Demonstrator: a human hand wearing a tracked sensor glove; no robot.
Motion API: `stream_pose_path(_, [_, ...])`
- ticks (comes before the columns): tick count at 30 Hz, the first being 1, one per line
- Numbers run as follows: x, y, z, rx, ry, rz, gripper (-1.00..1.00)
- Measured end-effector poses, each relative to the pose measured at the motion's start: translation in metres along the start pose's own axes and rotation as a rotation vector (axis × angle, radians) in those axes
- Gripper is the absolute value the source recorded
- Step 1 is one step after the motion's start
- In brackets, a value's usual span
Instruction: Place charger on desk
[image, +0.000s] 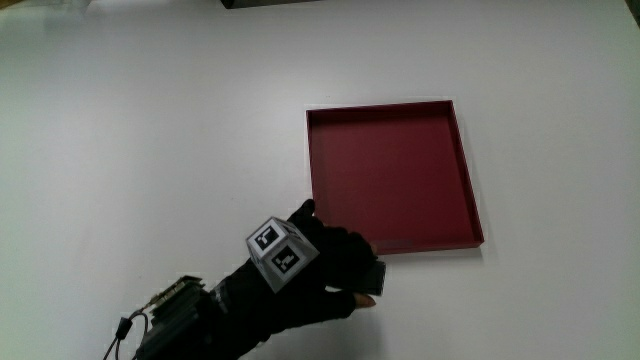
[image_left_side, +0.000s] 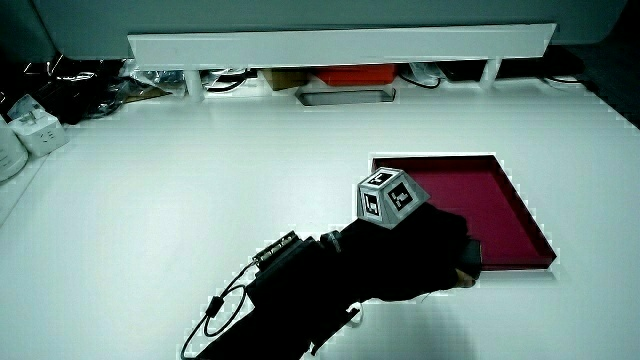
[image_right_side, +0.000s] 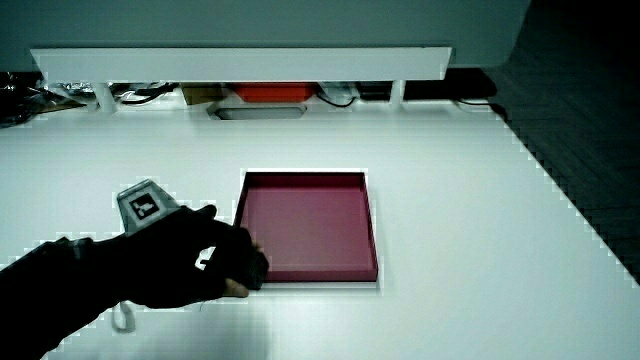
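Observation:
A small black charger (image: 371, 277) sits in the curled fingers of the gloved hand (image: 345, 272), mostly hidden by them. The hand is over the white desk (image: 150, 130), just beside the corner of the red tray (image: 430, 243) nearest the person. Nothing lies in the tray. In both side views the hand (image_left_side: 440, 245) (image_right_side: 215, 262) reaches the tray's near rim (image_left_side: 520, 262) (image_right_side: 320, 272), and the charger (image_left_side: 468, 258) (image_right_side: 257, 268) shows as a dark block at the fingertips. I cannot tell whether the charger touches the desk. The patterned cube (image: 281, 252) rides on the hand's back.
A low white partition (image_left_side: 340, 45) runs along the desk's edge, farther from the person than the tray. Under it lie an orange box (image_left_side: 352, 75), a grey flat case (image_left_side: 346, 96) and cables. White objects (image_left_side: 30, 128) stand at the desk's edge. A cable (image_left_side: 225, 300) trails from the forearm.

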Motion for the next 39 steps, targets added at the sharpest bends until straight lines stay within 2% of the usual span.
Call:
stream_pose_path(2, [0.003,-0.005,-0.004,0.007,-0.003,-0.009,0.0])
stream_pose_path(4, [0.006,-0.009,-0.008,0.005,0.036,-0.007,0.0])
stream_pose_path(10, [0.002,-0.022,-0.023,-0.012,0.016,-0.003,0.0])
stream_pose_path(12, [0.002,-0.025,-0.025,-0.026,0.045,-0.001,0.0])
stream_pose_path(14, [-0.004,-0.029,-0.032,-0.027,0.02,0.009,0.0])
stream_pose_path(16, [-0.005,-0.031,-0.035,-0.042,0.049,0.029,0.0])
stream_pose_path(17, [-0.01,-0.033,-0.04,-0.041,0.032,0.035,0.0])
stream_pose_path(19, [-0.01,-0.035,-0.042,-0.052,0.049,0.041,0.0])
stream_pose_path(26, [-0.019,-0.037,-0.058,-0.072,0.042,0.046,0.0])
stream_pose_path(33, [-0.02,-0.036,-0.061,-0.098,0.032,0.057,0.0])
stream_pose_path(34, [-0.022,-0.037,-0.064,-0.091,0.024,0.042,0.0])
stream_pose_path(35, [-0.02,-0.037,-0.061,-0.101,0.041,0.054,0.0])
stream_pose_path(37, [-0.022,-0.037,-0.064,-0.1,0.027,0.06,0.0])
stream_pose_path(39, [-0.023,-0.037,-0.064,-0.092,0.034,0.054,-0.12])
